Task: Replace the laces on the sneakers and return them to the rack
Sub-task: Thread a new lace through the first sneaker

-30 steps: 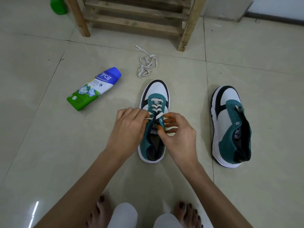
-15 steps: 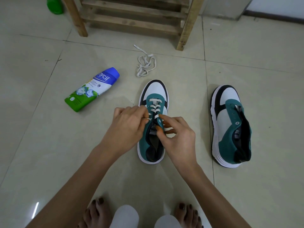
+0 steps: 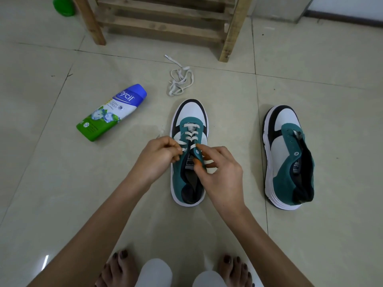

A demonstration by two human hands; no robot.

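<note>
left hand (image 3: 157, 156) – fingers curled, pinching flat white lace (image 3: 191, 134) at the left eyelets | right hand (image 3: 220, 175) – thumb and forefinger pinch the right eyelet edge of teal-and-white sneaker (image 3: 178, 179), upright between both hands | unlaced twin sneaker (image 3: 286, 162) apart, right | wooden slatted rack (image 3: 234, 27) beyond

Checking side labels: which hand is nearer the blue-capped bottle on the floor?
Left. The left hand pinches the lace right of the bottle, apart from it; the right hand grips the far side of the sneaker, farther off.
</note>
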